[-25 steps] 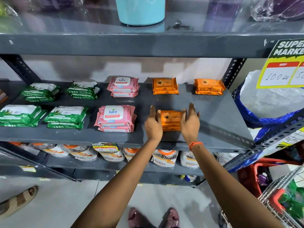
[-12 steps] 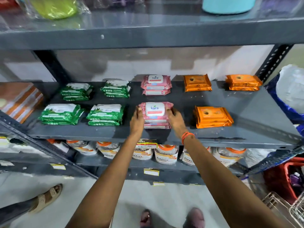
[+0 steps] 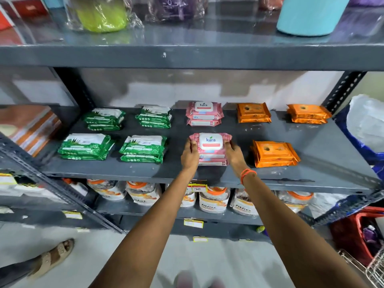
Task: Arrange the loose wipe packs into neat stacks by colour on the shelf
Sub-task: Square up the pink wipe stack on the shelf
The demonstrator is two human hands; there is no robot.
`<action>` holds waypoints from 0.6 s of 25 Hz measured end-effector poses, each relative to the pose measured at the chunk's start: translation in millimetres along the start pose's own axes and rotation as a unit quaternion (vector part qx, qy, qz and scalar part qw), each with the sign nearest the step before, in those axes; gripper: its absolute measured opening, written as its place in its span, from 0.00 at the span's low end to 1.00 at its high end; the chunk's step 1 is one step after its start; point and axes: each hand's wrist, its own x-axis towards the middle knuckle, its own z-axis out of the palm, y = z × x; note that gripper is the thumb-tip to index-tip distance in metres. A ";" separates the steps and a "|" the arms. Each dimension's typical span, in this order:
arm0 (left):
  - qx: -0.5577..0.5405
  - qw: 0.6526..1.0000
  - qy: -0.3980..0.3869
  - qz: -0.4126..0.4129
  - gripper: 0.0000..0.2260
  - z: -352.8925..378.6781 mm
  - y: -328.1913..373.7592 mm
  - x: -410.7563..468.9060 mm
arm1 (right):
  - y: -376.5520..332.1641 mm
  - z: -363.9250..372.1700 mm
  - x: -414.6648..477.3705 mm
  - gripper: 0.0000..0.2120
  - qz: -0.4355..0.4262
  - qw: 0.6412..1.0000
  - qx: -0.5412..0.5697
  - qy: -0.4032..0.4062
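Note:
A front stack of pink wipe packs (image 3: pixel 210 148) sits on the grey shelf (image 3: pixel 324 146). My left hand (image 3: pixel 190 154) presses its left side and my right hand (image 3: pixel 233 153) its right side, squeezing the stack between them. Behind it stands a second pink stack (image 3: pixel 204 114). Left of these lie several green stacks, two in front (image 3: pixel 86 146) (image 3: pixel 143 148) and two behind (image 3: pixel 105 119) (image 3: pixel 154 116). On the right are three orange stacks: front (image 3: pixel 274 153), back (image 3: pixel 253 112), back right (image 3: pixel 308 113).
The upper shelf (image 3: pixel 187 55) overhangs close above, carrying a teal bucket (image 3: pixel 311 15) and wrapped goods. Jars (image 3: pixel 214 199) fill the shelf below. A blue-and-white sack (image 3: pixel 365 129) bulges at the right; a red basket (image 3: pixel 359 231) and wire trolley (image 3: pixel 374 267) stand lower right. Someone's sandalled foot (image 3: pixel 52 256) is at left.
One second ago both hands framed the front orange stack. They moved left to the front pink stack and now clasp its two sides.

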 end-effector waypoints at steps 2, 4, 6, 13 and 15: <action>0.005 1.000 0.001 0.001 0.19 2.1 -0.7 -1.1 | 2.3 -3.3 0.8 0.25 0.002 1.000 -0.011 -0.001; 0.010 1.000 0.008 0.001 0.20 0.1 -2.1 -0.5 | 2.2 -2.3 -1.4 0.25 0.015 1.000 -0.012 -0.006; 0.012 1.000 0.012 0.001 0.20 -3.5 -2.4 -0.6 | 0.2 1.0 -3.1 0.25 0.026 0.999 -0.013 -0.015; 0.032 0.999 0.011 -0.018 0.22 -13.3 2.4 -4.7 | -8.4 2.6 -11.6 0.26 0.004 0.994 -0.103 0.024; 0.070 0.997 0.040 0.020 0.23 -20.8 7.8 -10.1 | -18.1 11.9 -18.6 0.27 -0.099 0.963 -0.230 0.101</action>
